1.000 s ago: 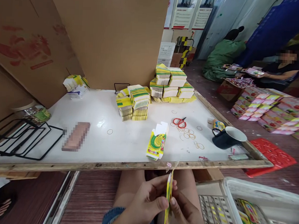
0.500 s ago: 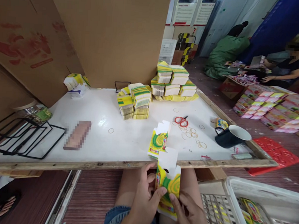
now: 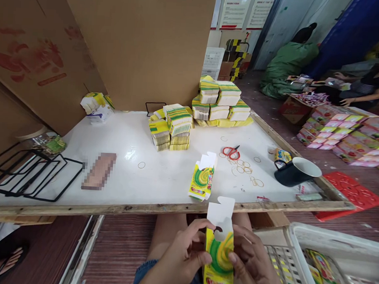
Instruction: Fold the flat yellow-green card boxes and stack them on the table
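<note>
Between my hands, over my lap, is a small yellow and green printed carton [image 3: 219, 256] with its white top flaps standing up. My left hand [image 3: 191, 254] grips its left edge, thumb on the front face. On the right edge, my right hand [image 3: 250, 257] holds it with the thumb in front and the fingers behind. A second carton [image 3: 202, 176] of the same print, white flaps raised, lies on the white table just beyond the wooden edge. Bundled flat cartons [image 3: 174, 126] are stacked farther back, and another stack [image 3: 222, 99] stands to their right.
Red-handled scissors [image 3: 231, 153] and several rubber bands [image 3: 243, 166] lie right of centre. A dark mug [image 3: 294, 175] stands near the right edge, a black wire rack [image 3: 32, 176] at left. A white basket [image 3: 337, 238] is at lower right. A co-worker [image 3: 370, 86] sits beyond.
The held carton has shifted slightly right and turned so its front face shows more fully. My right hand has moved up along its side, the fingers now behind the upper part.
</note>
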{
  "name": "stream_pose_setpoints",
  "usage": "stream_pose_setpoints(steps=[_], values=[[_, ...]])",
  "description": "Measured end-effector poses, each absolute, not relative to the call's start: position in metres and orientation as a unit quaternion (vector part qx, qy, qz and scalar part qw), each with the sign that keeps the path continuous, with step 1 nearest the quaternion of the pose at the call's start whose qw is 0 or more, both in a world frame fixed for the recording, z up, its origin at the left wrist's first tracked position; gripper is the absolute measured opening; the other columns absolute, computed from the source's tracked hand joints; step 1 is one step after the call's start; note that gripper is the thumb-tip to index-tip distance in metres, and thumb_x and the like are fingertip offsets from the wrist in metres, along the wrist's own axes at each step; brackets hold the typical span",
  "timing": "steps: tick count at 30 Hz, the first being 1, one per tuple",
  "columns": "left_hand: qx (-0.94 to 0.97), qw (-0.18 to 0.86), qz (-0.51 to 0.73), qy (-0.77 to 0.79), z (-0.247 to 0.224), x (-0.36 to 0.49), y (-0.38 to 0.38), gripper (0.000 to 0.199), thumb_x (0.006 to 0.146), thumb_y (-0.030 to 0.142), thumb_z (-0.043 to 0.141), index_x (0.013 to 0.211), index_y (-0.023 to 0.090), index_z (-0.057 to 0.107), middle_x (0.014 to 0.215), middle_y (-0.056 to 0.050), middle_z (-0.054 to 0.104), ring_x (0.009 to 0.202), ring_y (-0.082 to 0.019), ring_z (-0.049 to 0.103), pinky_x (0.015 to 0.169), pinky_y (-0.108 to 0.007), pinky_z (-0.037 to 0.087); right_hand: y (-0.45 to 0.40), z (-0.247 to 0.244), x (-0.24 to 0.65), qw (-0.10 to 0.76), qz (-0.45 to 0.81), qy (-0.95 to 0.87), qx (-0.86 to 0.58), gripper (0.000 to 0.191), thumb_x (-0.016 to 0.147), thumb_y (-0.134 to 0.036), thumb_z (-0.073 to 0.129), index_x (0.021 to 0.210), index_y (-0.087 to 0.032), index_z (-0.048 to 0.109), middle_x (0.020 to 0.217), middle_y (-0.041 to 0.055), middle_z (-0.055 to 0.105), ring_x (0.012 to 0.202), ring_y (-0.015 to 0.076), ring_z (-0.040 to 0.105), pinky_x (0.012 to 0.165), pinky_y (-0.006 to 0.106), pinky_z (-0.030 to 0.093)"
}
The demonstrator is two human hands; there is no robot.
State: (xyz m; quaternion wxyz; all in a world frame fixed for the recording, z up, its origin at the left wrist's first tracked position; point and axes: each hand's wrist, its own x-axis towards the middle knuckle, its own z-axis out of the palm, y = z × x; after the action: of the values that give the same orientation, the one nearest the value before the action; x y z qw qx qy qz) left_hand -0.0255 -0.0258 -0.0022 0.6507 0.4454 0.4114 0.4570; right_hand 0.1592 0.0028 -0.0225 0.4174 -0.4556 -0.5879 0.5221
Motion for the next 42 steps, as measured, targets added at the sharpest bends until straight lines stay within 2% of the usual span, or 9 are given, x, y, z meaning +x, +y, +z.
stream_pose_setpoints(steps=[8, 11, 14, 18, 22, 28, 33, 38, 42], values=[[0.467, 0.661, 0.394, 0.435, 0.002, -0.027, -0.029, 0.027, 0.074, 0.011, 0.066, 0.097, 0.019, 0.053, 0.077, 0.003, 0.059, 0.069, -0.011, 0.055, 0.062, -0.019, 0.040, 0.007, -0.014, 0.165, 0.313, 0.532, -0.652, -0.441, 0.030, 0.086, -0.050, 0.055, 0.086, -0.022, 0.066, 0.070, 0.0016, 0.066, 0.065, 0.0176, 0.064, 0.057, 0.022, 0.051], [0.448, 0.666, 0.391, 0.452, 0.000, -0.026, -0.029, 0.050, 0.073, 0.010, 0.067, 0.118, 0.021, 0.049, 0.080, 0.001, 0.063, 0.070, -0.013, 0.060, 0.061, -0.019, 0.042, 0.013, -0.016, 0.169, 0.290, 0.497, -0.691, -0.437, 0.034, 0.088, -0.049, 0.053, 0.076, -0.021, 0.068, 0.067, 0.0021, 0.066, 0.062, 0.0176, 0.062, 0.056, 0.022, 0.050], [0.431, 0.694, 0.404, 0.412, -0.004, -0.026, -0.027, 0.083, 0.075, 0.013, 0.067, 0.144, 0.024, 0.023, 0.094, -0.006, 0.069, 0.081, -0.018, 0.066, 0.068, -0.024, 0.047, 0.016, -0.023, 0.171, 0.355, 0.457, -0.668, -0.468, 0.028, 0.085, -0.046, 0.059, 0.092, -0.023, 0.072, 0.089, 0.0072, 0.072, 0.077, 0.0220, 0.068, 0.064, 0.025, 0.056], [0.479, 0.655, 0.415, 0.412, -0.006, -0.027, -0.026, 0.057, 0.078, 0.014, 0.065, 0.131, 0.024, 0.049, 0.109, -0.008, 0.068, 0.098, -0.020, 0.064, 0.077, -0.025, 0.049, 0.018, -0.028, 0.175, 0.407, 0.445, -0.649, -0.464, 0.035, 0.086, -0.047, 0.058, 0.110, -0.025, 0.071, 0.112, 0.0117, 0.069, 0.096, 0.0266, 0.068, 0.078, 0.032, 0.059], [0.537, 0.570, 0.397, 0.479, -0.003, -0.028, -0.025, 0.044, 0.084, 0.015, 0.057, 0.126, 0.028, 0.056, 0.126, -0.006, 0.062, 0.096, -0.017, 0.065, 0.072, -0.021, 0.050, 0.016, -0.027, 0.178, 0.369, 0.484, -0.653, -0.451, 0.037, 0.088, -0.050, 0.052, 0.106, -0.025, 0.073, 0.108, 0.0100, 0.072, 0.102, 0.0281, 0.066, 0.081, 0.034, 0.057], [0.596, 0.523, 0.310, 0.526, 0.009, -0.025, -0.028, 0.055, 0.080, 0.006, 0.052, 0.129, 0.032, 0.052, 0.111, -0.002, 0.070, 0.096, -0.019, 0.065, 0.076, -0.021, 0.050, 0.011, -0.039, 0.166, 0.279, 0.486, -0.664, -0.494, 0.033, 0.084, -0.038, 0.060, 0.112, -0.021, 0.058, 0.059, -0.0029, 0.063, 0.054, 0.0172, 0.062, 0.048, 0.023, 0.046], [0.580, 0.540, 0.340, 0.507, 0.005, -0.026, -0.029, 0.052, 0.085, 0.008, 0.048, 0.132, 0.028, 0.044, 0.118, -0.005, 0.066, 0.083, -0.015, 0.066, 0.071, -0.020, 0.051, 0.014, -0.032, 0.155, 0.258, 0.443, -0.694, -0.506, 0.030, 0.081, -0.028, 0.059, 0.110, -0.022, 0.053, 0.060, -0.0045, 0.063, 0.049, 0.0146, 0.057, 0.047, 0.022, 0.042], [0.569, 0.547, 0.356, 0.500, -0.012, -0.026, -0.028, 0.047, 0.090, 0.015, 0.048, 0.135, 0.027, 0.042, 0.136, -0.009, 0.054, 0.105, -0.020, 0.062, 0.083, -0.027, 0.051, 0.016, -0.022, 0.146, 0.231, 0.414, -0.698, -0.537, 0.031, 0.075, -0.020, 0.059, 0.106, -0.024, 0.052, 0.051, -0.0101, 0.049, 0.047, 0.0139, 0.052, 0.049, 0.022, 0.037], [0.532, 0.578, 0.364, 0.500, -0.019, -0.028, -0.025, 0.048, 0.091, 0.022, 0.051, 0.138, 0.025, 0.039, 0.131, -0.011, 0.058, 0.098, -0.020, 0.064, 0.082, -0.030, 0.052, 0.016, -0.023, 0.149, 0.259, 0.425, -0.686, -0.531, 0.031, 0.081, -0.021, 0.058, 0.112, -0.021, 0.052, 0.058, -0.0066, 0.056, 0.050, 0.0141, 0.053, 0.050, 0.023, 0.039]])
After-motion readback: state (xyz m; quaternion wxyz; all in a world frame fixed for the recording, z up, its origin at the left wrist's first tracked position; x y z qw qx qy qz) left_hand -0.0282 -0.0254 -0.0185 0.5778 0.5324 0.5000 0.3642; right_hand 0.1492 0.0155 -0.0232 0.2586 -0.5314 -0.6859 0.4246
